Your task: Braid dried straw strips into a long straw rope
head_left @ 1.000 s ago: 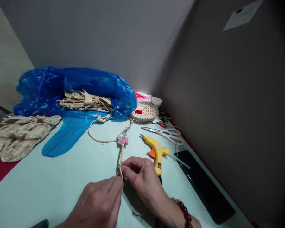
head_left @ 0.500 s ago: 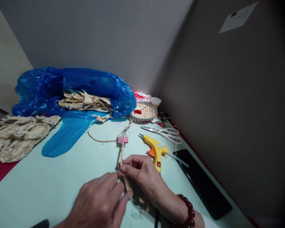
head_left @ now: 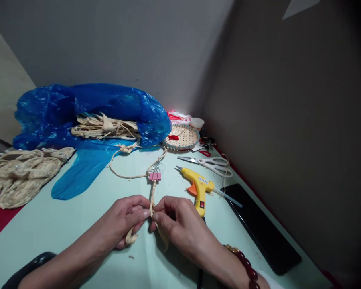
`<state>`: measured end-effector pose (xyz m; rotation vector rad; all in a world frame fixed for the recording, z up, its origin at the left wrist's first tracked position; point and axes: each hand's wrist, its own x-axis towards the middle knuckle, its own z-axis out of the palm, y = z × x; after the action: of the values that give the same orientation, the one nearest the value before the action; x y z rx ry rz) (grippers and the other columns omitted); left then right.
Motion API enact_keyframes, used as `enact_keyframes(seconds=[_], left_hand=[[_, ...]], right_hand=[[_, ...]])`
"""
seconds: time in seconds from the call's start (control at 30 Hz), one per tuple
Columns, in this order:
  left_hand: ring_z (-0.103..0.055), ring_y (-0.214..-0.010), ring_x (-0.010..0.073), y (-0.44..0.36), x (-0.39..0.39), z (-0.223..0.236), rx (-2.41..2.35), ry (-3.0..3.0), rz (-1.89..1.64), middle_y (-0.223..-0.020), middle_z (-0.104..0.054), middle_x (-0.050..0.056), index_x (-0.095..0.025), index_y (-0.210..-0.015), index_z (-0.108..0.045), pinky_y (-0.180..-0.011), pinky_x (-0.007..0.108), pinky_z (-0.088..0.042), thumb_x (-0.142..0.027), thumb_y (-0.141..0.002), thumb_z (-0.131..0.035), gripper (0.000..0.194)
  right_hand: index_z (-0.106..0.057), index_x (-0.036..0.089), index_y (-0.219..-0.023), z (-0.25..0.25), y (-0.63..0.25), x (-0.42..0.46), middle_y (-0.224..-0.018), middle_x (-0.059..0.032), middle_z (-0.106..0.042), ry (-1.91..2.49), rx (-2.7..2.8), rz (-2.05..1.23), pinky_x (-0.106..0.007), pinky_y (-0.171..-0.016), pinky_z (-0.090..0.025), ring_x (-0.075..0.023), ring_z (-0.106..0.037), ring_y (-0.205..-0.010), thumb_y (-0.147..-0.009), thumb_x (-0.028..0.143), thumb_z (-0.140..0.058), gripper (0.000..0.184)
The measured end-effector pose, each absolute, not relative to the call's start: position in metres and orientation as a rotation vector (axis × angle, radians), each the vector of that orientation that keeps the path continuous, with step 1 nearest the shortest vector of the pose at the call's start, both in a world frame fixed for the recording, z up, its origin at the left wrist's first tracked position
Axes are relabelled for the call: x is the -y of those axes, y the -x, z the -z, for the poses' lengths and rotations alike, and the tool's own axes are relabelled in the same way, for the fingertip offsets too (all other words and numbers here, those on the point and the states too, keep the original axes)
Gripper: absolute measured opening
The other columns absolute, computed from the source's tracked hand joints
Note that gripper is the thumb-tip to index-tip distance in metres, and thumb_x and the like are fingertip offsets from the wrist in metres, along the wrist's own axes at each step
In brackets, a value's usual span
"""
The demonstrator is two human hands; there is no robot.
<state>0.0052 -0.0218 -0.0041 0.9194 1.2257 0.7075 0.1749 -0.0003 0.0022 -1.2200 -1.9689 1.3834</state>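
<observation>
1. Since half a second ago, left hand has shifted left, drawing one strand aside.
2. Pale twisted straw cord: plaited from pink binder clip down to the fingers; loose ends remain unbraided.
3. Left hand pinches one tan strand; right hand pinches the other, both closed upon the mint-green tabletop.

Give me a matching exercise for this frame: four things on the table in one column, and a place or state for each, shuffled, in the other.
Things:
1. pink binder clip
2. yellow glue gun
3. scissors
4. straw bundle

Places or states:
A. lying in the mouth of the blue plastic bag
B. clamped on the braided straw cord beyond the left hand and right hand
C. lying between the woven tray and the glue gun
D. lying just right of the right hand

Pairs: 1-B, 2-D, 3-C, 4-A
</observation>
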Motion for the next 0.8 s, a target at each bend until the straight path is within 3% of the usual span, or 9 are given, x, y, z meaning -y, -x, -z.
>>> enact_keyframes(seconds=[0.13, 0.3, 0.47, 0.63, 0.8], left_hand=[[-0.019, -0.035, 0.0035, -0.007, 0.023, 0.008, -1.299, -1.001, -0.736, -0.042, -0.032, -0.014, -0.019, -0.072, -0.053, -0.034, 0.017, -0.014, -0.048, -0.072, -0.062, 0.03], [-0.024, -0.039, 0.0057, -0.011, 0.025, 0.007, -1.408, -1.116, -0.744, -0.045, -0.031, -0.014, -0.021, -0.065, -0.046, -0.038, 0.018, -0.019, -0.039, -0.077, -0.057, 0.024], [-0.022, -0.039, 0.0049, -0.012, 0.029, 0.002, -1.441, -1.14, -0.717, -0.045, -0.03, -0.013, -0.021, -0.062, -0.042, -0.038, 0.018, -0.013, -0.036, -0.08, -0.053, 0.025], [-0.012, -0.033, 0.0031, -0.008, 0.03, 0.009, -1.225, -0.99, -0.749, -0.042, -0.028, -0.015, -0.021, -0.066, -0.045, -0.033, 0.018, -0.006, -0.045, -0.082, -0.054, 0.03], [-0.008, -0.036, 0.0025, -0.004, 0.031, 0.011, -1.147, -0.903, -0.761, -0.043, -0.023, -0.016, -0.02, -0.071, -0.049, -0.034, 0.017, -0.006, -0.052, -0.079, -0.059, 0.034]], right_hand=[[-0.06, 0.02, -0.074, -0.008, -0.18, 0.005, -0.062, 0.0022, -0.06, 1.287, 2.221, -1.015, -0.023, -0.056, -0.03, -0.0109, -0.049, -0.059, -0.088, 0.021, -0.049, 0.017], [-0.056, 0.02, -0.074, -0.018, -0.183, 0.011, -0.063, 0.0025, -0.057, 1.29, 2.306, -0.813, -0.024, -0.056, -0.029, -0.0106, -0.048, -0.057, -0.089, 0.021, -0.046, 0.018], [-0.055, 0.017, -0.077, -0.011, -0.179, 0.02, -0.065, 0.0001, -0.056, 0.956, 2.404, -0.62, -0.024, -0.052, -0.031, -0.0113, -0.048, -0.055, -0.086, 0.015, -0.043, 0.014], [-0.059, 0.012, -0.076, 0.008, -0.172, 0.026, -0.064, -0.0046, -0.056, 0.585, 2.579, -0.108, -0.03, -0.043, -0.024, -0.016, -0.044, -0.049, -0.081, 0.004, -0.038, 0.022], [-0.06, 0.011, -0.078, 0.013, -0.17, 0.028, -0.066, -0.0054, -0.057, 0.539, 2.63, -0.043, -0.031, -0.045, -0.027, -0.0175, -0.045, -0.05, -0.082, 0.005, -0.041, 0.02]])
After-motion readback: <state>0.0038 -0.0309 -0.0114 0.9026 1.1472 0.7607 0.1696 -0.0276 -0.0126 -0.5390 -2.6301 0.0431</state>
